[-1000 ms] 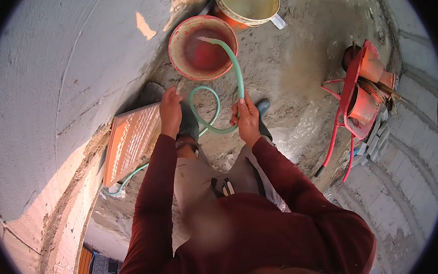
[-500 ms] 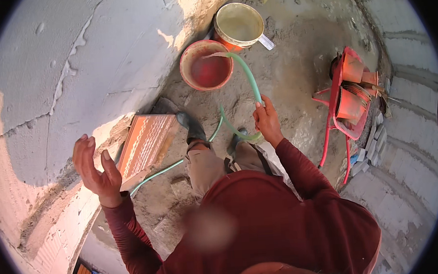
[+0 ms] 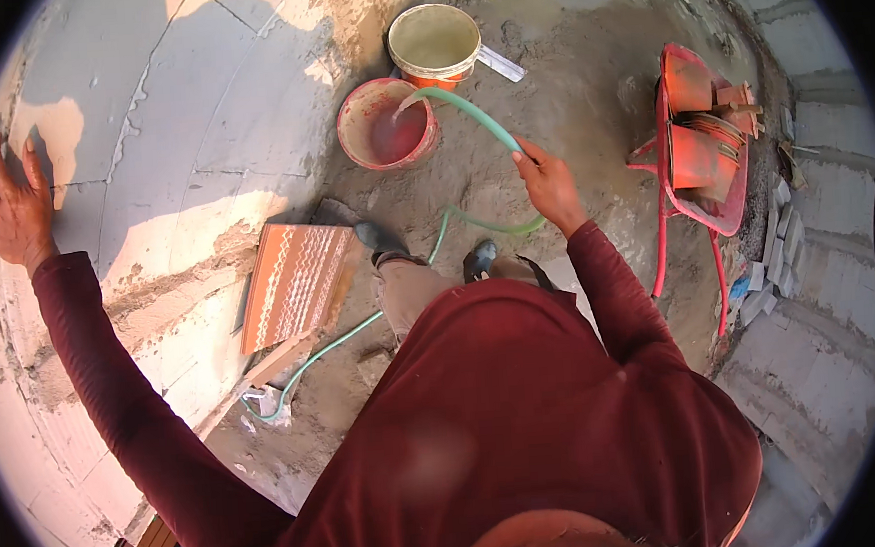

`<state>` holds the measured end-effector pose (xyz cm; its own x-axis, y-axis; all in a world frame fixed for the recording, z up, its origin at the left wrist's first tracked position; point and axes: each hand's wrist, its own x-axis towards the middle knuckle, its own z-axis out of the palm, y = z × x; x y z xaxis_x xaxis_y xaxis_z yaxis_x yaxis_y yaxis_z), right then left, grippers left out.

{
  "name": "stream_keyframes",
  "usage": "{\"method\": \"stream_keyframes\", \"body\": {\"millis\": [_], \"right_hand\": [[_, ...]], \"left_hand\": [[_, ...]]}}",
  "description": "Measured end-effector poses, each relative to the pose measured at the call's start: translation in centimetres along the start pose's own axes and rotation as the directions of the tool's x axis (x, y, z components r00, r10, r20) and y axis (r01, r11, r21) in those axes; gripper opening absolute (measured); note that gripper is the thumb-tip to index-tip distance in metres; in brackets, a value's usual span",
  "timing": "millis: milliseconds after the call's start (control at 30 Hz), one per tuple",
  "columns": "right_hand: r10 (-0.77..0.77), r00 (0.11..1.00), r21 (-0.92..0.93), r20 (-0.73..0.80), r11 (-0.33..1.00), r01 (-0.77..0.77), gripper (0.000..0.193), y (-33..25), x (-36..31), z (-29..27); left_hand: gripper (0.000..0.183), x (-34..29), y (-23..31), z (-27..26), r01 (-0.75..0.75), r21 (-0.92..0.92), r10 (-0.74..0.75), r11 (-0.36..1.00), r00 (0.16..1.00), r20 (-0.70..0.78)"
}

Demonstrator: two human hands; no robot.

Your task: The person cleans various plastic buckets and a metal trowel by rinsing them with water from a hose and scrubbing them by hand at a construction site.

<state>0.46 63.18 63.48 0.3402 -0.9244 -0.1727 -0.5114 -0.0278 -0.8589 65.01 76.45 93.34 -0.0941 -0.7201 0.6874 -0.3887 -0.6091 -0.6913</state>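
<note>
A green hose [image 3: 478, 116] is gripped in my right hand [image 3: 552, 186], its end arching over a red bucket [image 3: 350, 148]. Water runs from the hose into the reddish liquid in that bucket. Against the light block wall [image 3: 174, 139] on the left, my left hand [image 3: 15, 209] is stretched out with fingers spread, and it seems to rest on the surface. Right behind the red bucket stands an orange bucket [image 3: 437, 71] with a pale, coated rim and greyish liquid inside. The rest of the hose loops along the ground by my boots.
On the right stands a red wheelbarrow [image 3: 663, 159] loaded with orange buckets. Grey block pieces [image 3: 781, 242] lie beyond it. A brown patterned panel [image 3: 293, 282] leans at the foot of the left wall, near my boot [image 3: 380, 239]. The ground [image 3: 586, 84] is muddy.
My left hand has moved out to the left, from the air to the wall, its fingers spreading. My right hand still holds the hose, with water still running into the red bucket.
</note>
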Motion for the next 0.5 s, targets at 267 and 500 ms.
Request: {"method": "stream_keyframes", "body": {"millis": [267, 500], "right_hand": [[-0.148, 0.989, -0.033, -0.02, 0.989, 0.147, 0.033, -0.7, -2.5, -4.1], [-0.346, 0.937, -0.054, -0.044, 0.938, 0.344, 0.032, 0.8, -3.9, -3.2]], "left_hand": [[0.048, 0.8, 2.5, -2.3, 0.064, -0.002, -0.064, 0.998, 0.998, 0.021], [0.052, 1.9, 3.9, -5.9, 0.106, -0.045, -0.103, 0.993, 0.993, 0.06]]}}
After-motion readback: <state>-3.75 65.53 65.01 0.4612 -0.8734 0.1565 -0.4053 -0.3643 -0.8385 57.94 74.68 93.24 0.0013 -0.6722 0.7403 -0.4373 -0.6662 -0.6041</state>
